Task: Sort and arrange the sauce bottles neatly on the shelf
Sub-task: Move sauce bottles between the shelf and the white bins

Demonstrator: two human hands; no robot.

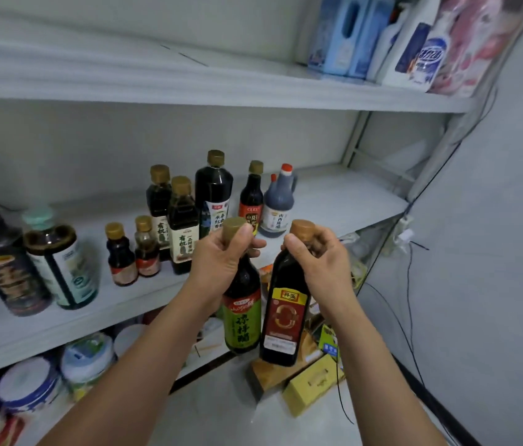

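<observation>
Holding right now: two dark sauce bottles, one per hand, out in front of the middle shelf (334, 201) and not standing on it yet.
Left hand (218, 255): fingers and thumb curled round the neck of the green-label bottle (242, 317), thumb up against its gold cap (234, 227). Solid grip, nothing loose.
Right hand (323, 262): same deal, wrapped round the neck of the red-label bottle (286, 317) just under its brown cap (302, 227).
Those two bottles: side by side, both near upright, bottoms tipped a bit toward each other. They're close enough low down that I can't tell if they touch.
Shelf, middle bunch: tall dark bottle (213, 191) at the back. Two beige-label bottles (183, 233) sit to its left, one in front of the other. Two little bottles (120, 259) stand next to each other near the front edge.
Shelf, right of that: a slim orange-label bottle (251, 201) and a red-capped jug (278, 204) just beside it, with a smaller red-capped bottle (272, 183) peeking out behind the jug.
Shelf, far left: a big dark bottle (6, 268) and a teal-label bottle (64, 268) right next to each other, both pretty blurry.
Top shelf (221, 91): blue and white cleaning bottles (411, 49) crammed together at the right end.
Down below: round tubs (88, 352) on the lower shelf, and a yellow box (315, 386) on the floor under the two bottles being held.
</observation>
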